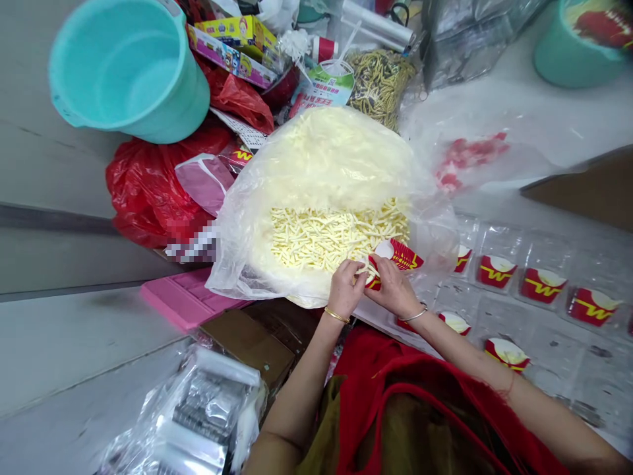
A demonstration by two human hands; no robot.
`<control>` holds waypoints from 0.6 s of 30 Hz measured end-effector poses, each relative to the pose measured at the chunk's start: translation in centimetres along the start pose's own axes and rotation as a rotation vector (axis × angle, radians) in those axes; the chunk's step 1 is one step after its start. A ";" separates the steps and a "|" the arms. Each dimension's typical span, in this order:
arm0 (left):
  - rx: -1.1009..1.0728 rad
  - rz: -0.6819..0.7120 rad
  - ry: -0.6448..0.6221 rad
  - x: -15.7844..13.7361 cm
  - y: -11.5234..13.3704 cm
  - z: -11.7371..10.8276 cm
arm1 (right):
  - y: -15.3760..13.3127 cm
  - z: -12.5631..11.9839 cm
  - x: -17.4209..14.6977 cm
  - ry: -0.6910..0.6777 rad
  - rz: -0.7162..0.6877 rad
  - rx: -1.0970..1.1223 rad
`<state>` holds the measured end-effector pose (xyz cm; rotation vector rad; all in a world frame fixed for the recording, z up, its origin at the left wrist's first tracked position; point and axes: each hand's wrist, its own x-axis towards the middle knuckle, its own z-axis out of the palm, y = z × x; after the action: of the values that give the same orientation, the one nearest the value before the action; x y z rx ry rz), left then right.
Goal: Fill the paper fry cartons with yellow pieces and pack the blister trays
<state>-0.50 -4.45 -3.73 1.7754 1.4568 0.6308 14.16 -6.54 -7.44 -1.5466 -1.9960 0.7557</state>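
Note:
A large clear plastic bag point(316, 152) lies open in front of me, with a mass of pale yellow fry-shaped sticks point(316, 234) in it. At the bag's near right corner, my right hand point(394, 288) is closed around a small red fry carton point(374, 284) with a yellow mark. My left hand point(346, 287) pinches a few of the sticks at the carton's mouth; its fingertips partly hide them. Just beyond my right fingers, a fanned stack of flat red cartons point(406, 256) rests against the bag.
Clear plastic trays point(531, 323) at right hold several filled red cartons point(544, 285). A turquoise bucket point(123, 72) and red plastic bags point(153, 191) stand at left. Behind are boxes point(237, 49) and a bag of olive-green sticks point(378, 86). Another bucket point(573, 53) is at far right.

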 end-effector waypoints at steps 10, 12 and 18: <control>0.063 -0.032 -0.125 -0.1 0.9 -1.3 | 0.9 -0.3 -1.0 0.020 0.006 0.081; 0.186 -0.154 0.004 1.3 -0.5 -1.8 | 1.1 -0.5 -0.9 0.041 0.041 0.078; 0.615 -0.352 -0.051 4.8 -4.1 0.0 | 1.5 -0.9 -0.9 0.046 0.081 0.069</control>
<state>-1.88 0.53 -7.40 1.8743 2.0078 -0.0606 16.04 -7.03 -7.87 -1.5986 -1.8645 0.8052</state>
